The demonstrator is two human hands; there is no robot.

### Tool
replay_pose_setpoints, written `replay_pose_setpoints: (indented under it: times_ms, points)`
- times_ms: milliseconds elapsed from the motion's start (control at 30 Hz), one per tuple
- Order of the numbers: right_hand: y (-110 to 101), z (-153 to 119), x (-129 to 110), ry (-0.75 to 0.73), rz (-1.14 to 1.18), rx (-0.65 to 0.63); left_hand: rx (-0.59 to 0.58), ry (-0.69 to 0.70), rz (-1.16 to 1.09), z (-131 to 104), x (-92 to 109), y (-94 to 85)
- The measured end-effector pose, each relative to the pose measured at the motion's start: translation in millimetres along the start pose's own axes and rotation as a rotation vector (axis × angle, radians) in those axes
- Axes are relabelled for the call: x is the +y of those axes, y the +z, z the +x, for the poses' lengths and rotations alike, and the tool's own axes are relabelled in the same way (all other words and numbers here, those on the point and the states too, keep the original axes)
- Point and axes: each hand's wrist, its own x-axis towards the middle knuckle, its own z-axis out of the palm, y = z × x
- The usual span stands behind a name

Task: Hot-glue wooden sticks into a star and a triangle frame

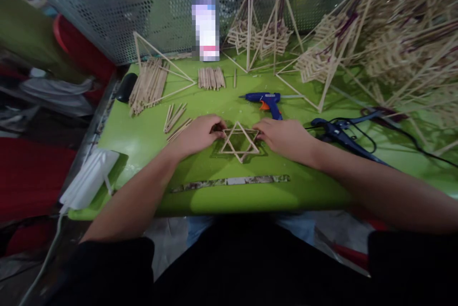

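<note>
A six-pointed star made of thin wooden sticks is between my two hands, low over the green table. My left hand pinches its left upper corner, fingers curled. On the opposite side, my right hand has thumb and fingers closed on the right upper corner. Just beyond the star lies a blue glue gun with an orange trigger, its nozzle pointing left. A few loose sticks rest beside my left hand.
Bundled sticks and a shorter stick row lie at the back left, near a lit phone. Stick frames crowd the back right. Blue-handled cutters lie by my right forearm. A slotted green table ends near my body.
</note>
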Motion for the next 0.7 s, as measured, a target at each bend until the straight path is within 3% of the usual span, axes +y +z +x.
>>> replay_pose_setpoints:
  times_ms: [300, 700]
  points:
    - [-5, -1, 7, 0.035, 0.104, 0.084, 0.034, 0.037, -0.211, 4, -14, 0.8]
    - [-4, -2, 25, -0.043, 0.212, 0.292, 0.137, -0.015, -0.593, 3, -21, 3.7]
